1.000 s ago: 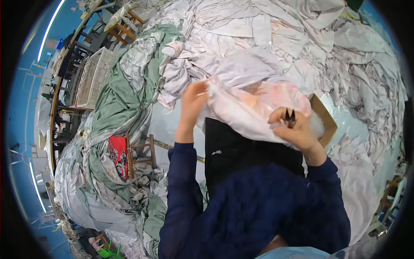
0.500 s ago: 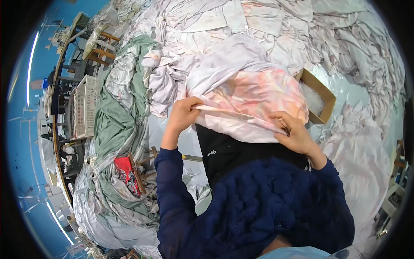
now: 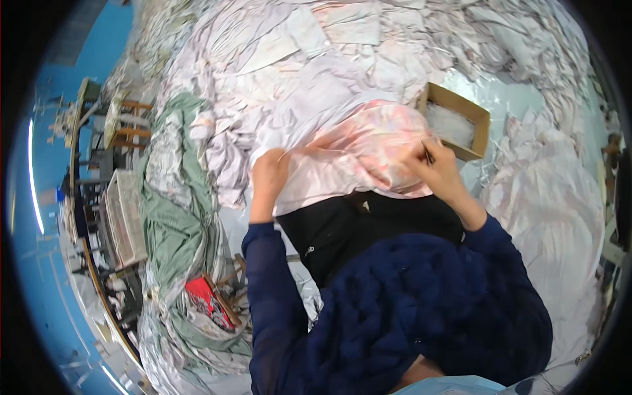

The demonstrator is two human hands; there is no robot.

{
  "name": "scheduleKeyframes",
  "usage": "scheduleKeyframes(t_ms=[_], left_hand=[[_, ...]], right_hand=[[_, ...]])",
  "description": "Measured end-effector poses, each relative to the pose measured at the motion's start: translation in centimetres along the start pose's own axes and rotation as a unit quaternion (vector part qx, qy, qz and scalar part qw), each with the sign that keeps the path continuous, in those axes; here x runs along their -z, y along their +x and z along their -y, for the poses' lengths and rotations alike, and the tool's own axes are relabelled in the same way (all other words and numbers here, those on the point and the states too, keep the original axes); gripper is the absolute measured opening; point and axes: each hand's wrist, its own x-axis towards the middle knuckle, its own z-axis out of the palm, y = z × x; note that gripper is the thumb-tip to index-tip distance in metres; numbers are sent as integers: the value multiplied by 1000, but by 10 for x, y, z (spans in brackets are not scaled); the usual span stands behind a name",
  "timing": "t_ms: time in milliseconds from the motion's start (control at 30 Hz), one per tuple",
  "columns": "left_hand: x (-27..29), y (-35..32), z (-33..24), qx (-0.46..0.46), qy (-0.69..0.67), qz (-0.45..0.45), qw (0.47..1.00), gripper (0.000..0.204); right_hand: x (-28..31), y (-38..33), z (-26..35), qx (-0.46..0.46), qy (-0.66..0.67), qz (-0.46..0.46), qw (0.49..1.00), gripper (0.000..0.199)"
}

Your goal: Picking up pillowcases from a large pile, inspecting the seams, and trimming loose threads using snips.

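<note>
Pink-and-white cloth (image 3: 359,155) lies across our lap; our left hand (image 3: 268,176) grips its edge, our right hand (image 3: 440,172) pinches it with a small dark tool. Beside it, a cardboard box (image 3: 484,125) holds clear plastic bits.

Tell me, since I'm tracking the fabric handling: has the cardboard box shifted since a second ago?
Cannot tell: the cardboard box sits beside the right hand as before; the head camera itself moved.

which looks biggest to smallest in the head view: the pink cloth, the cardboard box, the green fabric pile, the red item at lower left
1. green fabric pile
2. pink cloth, close to the green pile in apparent size, so that order is unsure
3. cardboard box
4. red item, partly buried
</note>
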Motion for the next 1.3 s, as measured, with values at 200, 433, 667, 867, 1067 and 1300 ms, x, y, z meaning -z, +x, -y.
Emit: scheduleKeyframes(t_ms=[200, 433, 667, 867, 1067, 1300], left_hand=[[17, -50, -6, 72, -103, -7, 992, 20], [8, -64, -14, 130, -108, -67, 983, 20], [2, -61, -14, 113, -103, -81, 985, 18], [1, -61, -17, 120, -111, -83, 983, 18], [1, -62, -17, 119, -112, -87, 983, 20], [1, -62, -19, 134, -116, -88, 980, 18]], right_hand=[[20, 45, -13, -3, 49, -110, 993, 18], [26, 76, -34, 6, 21, -166, 986, 30], [30, 91, -64, -17, -26, -183, 983, 36], [31, 99, -81, -42, -103, -165, 980, 40], [29, 109, -98, -55, -92, -151, 983, 37], [30, 115, -119, -54, -132, -150, 978, 40]])
